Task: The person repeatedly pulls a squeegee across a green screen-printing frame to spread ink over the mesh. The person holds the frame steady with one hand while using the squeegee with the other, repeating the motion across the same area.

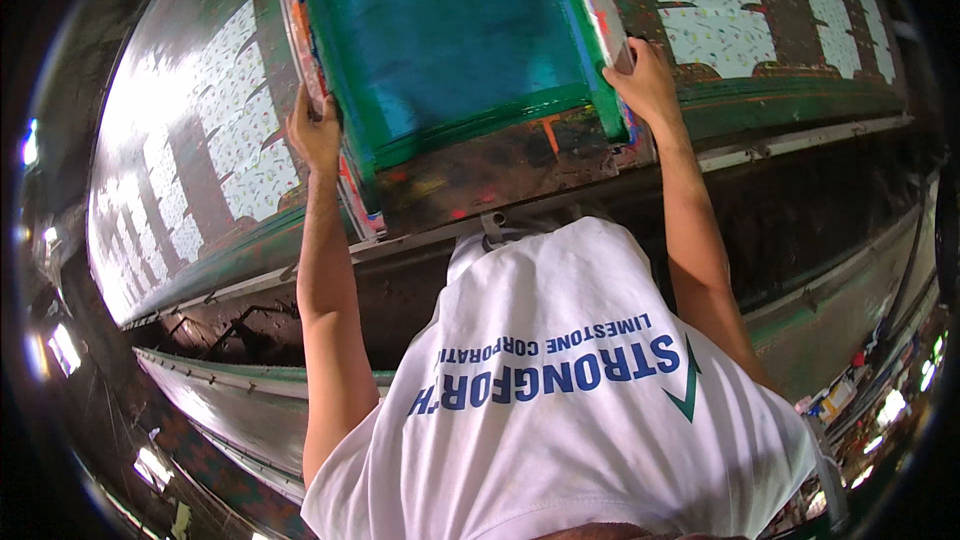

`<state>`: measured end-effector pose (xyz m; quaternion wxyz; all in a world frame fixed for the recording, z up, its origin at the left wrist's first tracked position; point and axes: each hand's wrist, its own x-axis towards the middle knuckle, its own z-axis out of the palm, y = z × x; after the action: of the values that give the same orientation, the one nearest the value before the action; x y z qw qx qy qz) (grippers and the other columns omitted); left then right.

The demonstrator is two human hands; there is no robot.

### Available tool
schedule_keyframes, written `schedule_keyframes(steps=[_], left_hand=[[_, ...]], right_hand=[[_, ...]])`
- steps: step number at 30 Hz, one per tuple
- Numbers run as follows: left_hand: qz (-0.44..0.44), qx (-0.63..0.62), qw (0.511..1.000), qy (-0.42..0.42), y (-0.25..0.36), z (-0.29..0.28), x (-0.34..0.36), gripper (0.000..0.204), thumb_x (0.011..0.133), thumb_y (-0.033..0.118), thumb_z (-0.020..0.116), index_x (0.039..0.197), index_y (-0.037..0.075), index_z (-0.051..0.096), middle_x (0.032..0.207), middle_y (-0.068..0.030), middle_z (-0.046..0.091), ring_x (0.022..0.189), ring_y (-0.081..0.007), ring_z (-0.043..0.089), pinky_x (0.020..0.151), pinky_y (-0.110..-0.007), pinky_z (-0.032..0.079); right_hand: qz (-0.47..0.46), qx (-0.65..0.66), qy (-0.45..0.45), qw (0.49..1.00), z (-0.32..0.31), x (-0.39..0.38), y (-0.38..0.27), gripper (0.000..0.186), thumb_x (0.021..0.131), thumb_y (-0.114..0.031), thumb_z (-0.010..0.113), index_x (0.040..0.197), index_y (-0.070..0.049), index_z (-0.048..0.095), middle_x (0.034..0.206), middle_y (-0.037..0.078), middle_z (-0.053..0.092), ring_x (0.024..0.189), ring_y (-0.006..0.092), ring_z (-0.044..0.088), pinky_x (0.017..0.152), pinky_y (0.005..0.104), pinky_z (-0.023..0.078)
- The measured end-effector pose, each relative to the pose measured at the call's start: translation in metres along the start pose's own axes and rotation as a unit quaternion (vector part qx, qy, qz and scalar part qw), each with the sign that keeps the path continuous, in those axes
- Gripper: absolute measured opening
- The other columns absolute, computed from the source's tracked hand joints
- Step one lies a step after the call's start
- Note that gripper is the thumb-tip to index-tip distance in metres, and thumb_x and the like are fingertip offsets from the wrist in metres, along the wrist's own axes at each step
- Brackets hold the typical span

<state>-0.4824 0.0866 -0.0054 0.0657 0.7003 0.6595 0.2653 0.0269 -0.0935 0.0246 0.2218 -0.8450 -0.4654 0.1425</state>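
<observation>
A large printing screen frame [500,165] with teal-green mesh [450,30] and paint-smeared edges lies on a long printing table. My left hand [314,130] grips the frame's left side rail. My right hand [643,80] grips its right side rail near the front corner. Both arms reach up from my white printed shirt [560,410]. Printed cloth [235,110] with white speckled panels and dark stripes lies stretched on the table on both sides of the frame.
The table's green front edge [800,95] and a metal rail [800,140] run across below the cloth. A second long table edge [230,380] curves at lower left. Small containers and clutter [840,395] sit at lower right. Bright lights glare at the left.
</observation>
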Motion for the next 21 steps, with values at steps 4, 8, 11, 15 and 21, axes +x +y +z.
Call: schedule_keyframes(steps=[4, 8, 11, 15, 21], left_hand=[[0.097, -0.001, 0.995, 0.016, 0.002, -0.001, 0.001, 0.049, 0.090, 0.019, 0.085, 0.136, 0.004, 0.076, 0.111, -0.0163, 0.079, 0.093, -0.0325, 0.069, 0.089, -0.043, 0.054], [0.092, 0.035, 0.995, 0.027, 0.009, -0.003, 0.002, 0.044, 0.094, 0.022, 0.080, 0.134, 0.004, 0.075, 0.115, -0.0169, 0.079, 0.090, -0.0338, 0.071, 0.093, -0.044, 0.052], [0.104, 0.008, 0.994, 0.043, 0.013, -0.004, 0.002, 0.032, 0.097, 0.023, 0.075, 0.124, 0.005, 0.075, 0.112, -0.0159, 0.079, 0.097, -0.0332, 0.072, 0.095, -0.044, 0.051], [0.103, -0.024, 0.993, 0.047, 0.009, -0.001, 0.002, 0.026, 0.100, 0.023, 0.071, 0.119, 0.006, 0.075, 0.113, -0.0160, 0.078, 0.106, -0.0345, 0.072, 0.098, -0.045, 0.050], [0.103, -0.065, 0.991, 0.061, -0.008, 0.015, 0.004, 0.030, 0.106, 0.023, 0.062, 0.128, 0.005, 0.073, 0.120, -0.0172, 0.077, 0.115, -0.0344, 0.070, 0.104, -0.047, 0.048]], right_hand=[[-0.157, 0.039, 0.018, 0.987, -0.014, -0.040, -0.036, 0.060, 0.092, -0.026, 0.082, 0.142, 0.000, 0.063, 0.142, 0.023, 0.061, 0.135, 0.0393, 0.058, 0.112, 0.0500, 0.050], [-0.270, 0.219, -0.374, 0.860, -0.013, -0.092, -0.091, 0.062, 0.091, -0.023, 0.085, 0.146, -0.003, 0.064, 0.154, 0.019, 0.056, 0.144, 0.0419, 0.051, 0.120, 0.0499, 0.045], [-0.456, 0.056, -0.360, 0.812, -0.011, -0.123, -0.114, 0.057, 0.084, -0.015, 0.086, 0.136, -0.003, 0.067, 0.147, 0.017, 0.059, 0.140, 0.0378, 0.054, 0.117, 0.0486, 0.049], [-0.535, -0.117, -0.298, 0.781, -0.004, -0.126, -0.129, 0.061, 0.077, -0.002, 0.080, 0.135, 0.002, 0.060, 0.145, 0.019, 0.061, 0.140, 0.0362, 0.057, 0.116, 0.0459, 0.050], [-0.426, -0.092, -0.218, 0.873, 0.008, -0.130, -0.152, 0.054, 0.081, 0.004, 0.070, 0.135, -0.001, 0.063, 0.136, 0.017, 0.068, 0.129, 0.0355, 0.064, 0.109, 0.0455, 0.053]])
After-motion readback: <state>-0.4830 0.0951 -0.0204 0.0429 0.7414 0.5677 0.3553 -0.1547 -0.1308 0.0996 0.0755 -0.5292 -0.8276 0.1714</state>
